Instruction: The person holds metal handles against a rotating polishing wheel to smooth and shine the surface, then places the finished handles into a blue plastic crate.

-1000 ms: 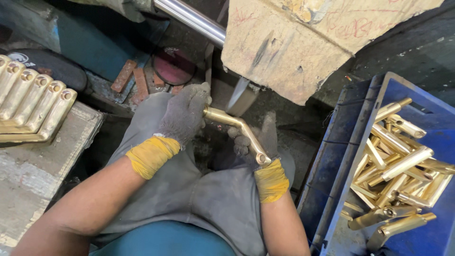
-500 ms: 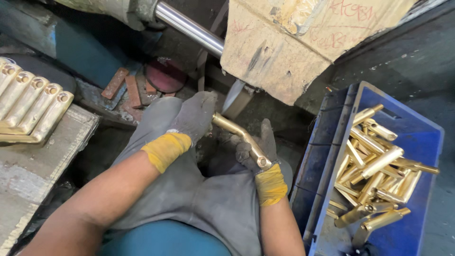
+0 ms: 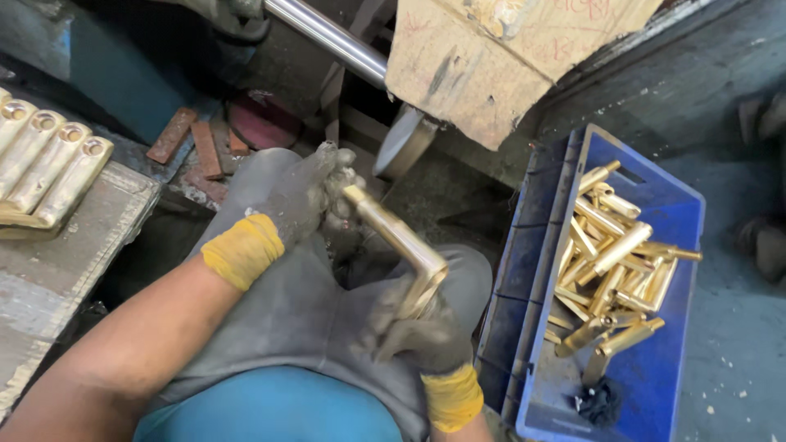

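Grimy workshop floor and dark machine parts fill the background, with a person seated low over their lap; between the knees a bent brass handle (image 3: 401, 245) is held at both ends. Left hand (image 3: 286, 192), in a grey glove with a yellow cuff, is closed around the upper end; right hand (image 3: 417, 336), gloved the same way, is clenched on the lower, angled end. Compared with a second ago the handle has come down and turned, its long arm now running up-left to down-right, away from the polishing wheel (image 3: 403, 143) just above it; I judge it is off the wheel for a look or a re-grip. A steel shaft (image 3: 327, 37) and a cardboard sheet (image 3: 508, 57) sit above; a blue crate (image 3: 655, 213) of brass parts (image 3: 614, 262) lies to the right; finished brass pieces (image 3: 45, 164) rest on a worn tabletop (image 3: 74, 262) to the left.
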